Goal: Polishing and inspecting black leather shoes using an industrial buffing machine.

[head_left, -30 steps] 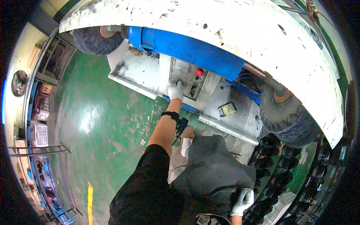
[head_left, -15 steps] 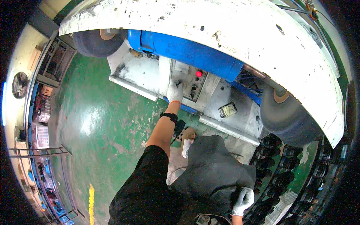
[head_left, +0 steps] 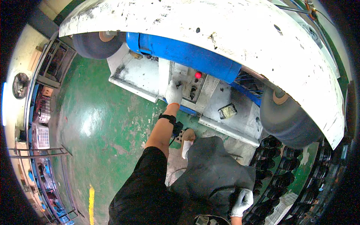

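Note:
My left hand, in a white knit glove, reaches to the control panel of a machine with two large wheels. Its fingers are bent around a small black knob, which they partly cover. A red button and further black knobs sit to the right. My right hand, also gloved in white, is low on the right beside the dark apron. Its fingers are curled in, and I see nothing in them.
A dark wheel stands at far left, a larger grey one at right, with a blue cylindrical housing between. A white guard arches above. A small dark-edged block lies on the right tray. Black parts hang at lower right.
The whole view has shifted slightly. My left hand stays at the knob with hardly any movement, and my right hand keeps its place.

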`<state>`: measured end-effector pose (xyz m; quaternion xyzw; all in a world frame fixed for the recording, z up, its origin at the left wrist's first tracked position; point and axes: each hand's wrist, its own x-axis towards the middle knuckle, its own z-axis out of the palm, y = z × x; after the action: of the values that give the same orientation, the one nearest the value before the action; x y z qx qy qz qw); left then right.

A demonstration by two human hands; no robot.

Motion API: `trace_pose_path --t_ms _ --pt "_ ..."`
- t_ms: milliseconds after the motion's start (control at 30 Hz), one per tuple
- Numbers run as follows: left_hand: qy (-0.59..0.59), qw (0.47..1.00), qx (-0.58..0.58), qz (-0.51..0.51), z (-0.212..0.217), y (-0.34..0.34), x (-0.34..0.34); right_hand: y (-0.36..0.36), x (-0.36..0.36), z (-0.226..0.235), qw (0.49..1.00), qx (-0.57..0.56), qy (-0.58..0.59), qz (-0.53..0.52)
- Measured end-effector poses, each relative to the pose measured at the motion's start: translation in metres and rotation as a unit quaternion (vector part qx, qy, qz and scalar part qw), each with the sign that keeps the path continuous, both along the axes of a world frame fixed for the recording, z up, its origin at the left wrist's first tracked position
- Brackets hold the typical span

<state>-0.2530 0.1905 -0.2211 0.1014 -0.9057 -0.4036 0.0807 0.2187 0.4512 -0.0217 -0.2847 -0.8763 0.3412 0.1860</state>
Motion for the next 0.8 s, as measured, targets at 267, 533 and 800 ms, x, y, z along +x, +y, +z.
trace_pose_path --t_ms 267,533,800 --pt "0.022 1.000 0.001 -0.003 0.001 -0.005 0.002 -0.001 -0.002 -0.001 1.000 0.002 0.010 0.004" --pt "0.102 0.994 0.001 -0.035 -0.008 -0.014 -0.002 -0.001 0.000 -0.002 1.000 0.008 0.025 0.010" --pt "0.066 0.982 0.115 -0.132 -0.106 -0.059 0.029 0.007 -0.004 0.001 0.998 0.029 -0.016 0.051"
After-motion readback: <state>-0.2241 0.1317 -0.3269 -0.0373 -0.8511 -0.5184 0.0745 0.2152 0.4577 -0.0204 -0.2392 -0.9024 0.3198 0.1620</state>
